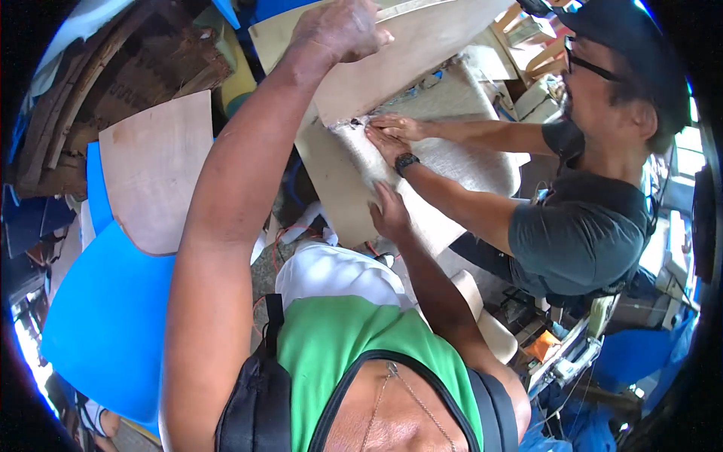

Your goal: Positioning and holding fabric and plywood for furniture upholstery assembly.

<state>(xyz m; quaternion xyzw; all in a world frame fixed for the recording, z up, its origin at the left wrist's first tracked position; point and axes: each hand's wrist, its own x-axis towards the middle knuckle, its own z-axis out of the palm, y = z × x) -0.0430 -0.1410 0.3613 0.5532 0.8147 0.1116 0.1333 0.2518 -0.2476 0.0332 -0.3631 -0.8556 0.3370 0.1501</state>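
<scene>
A pale plywood panel (422, 56) stands tilted up at the top of the view. My left hand (339, 30) is closed at its upper left edge, the fingertips partly hidden. Below the panel lies a board covered in light grey-beige padding or fabric (467, 105), its kind not clear. My right hand (392, 215) rests on its near left part, fingers stretched out. A co-worker's two hands (392, 139) press on the covering by the corner where panel and board meet. Dark scraps show in that seam. Beneath both lies a flat pale sheet (331, 181).
The co-worker (587, 226), in a dark shirt and cap, leans in from the right. To my left stand a blue curved chair shell (105, 324) and a bare plywood panel (158, 173). Brown wooden pieces (128, 83) are stacked at the upper left. A red cord (282, 241) runs over the floor.
</scene>
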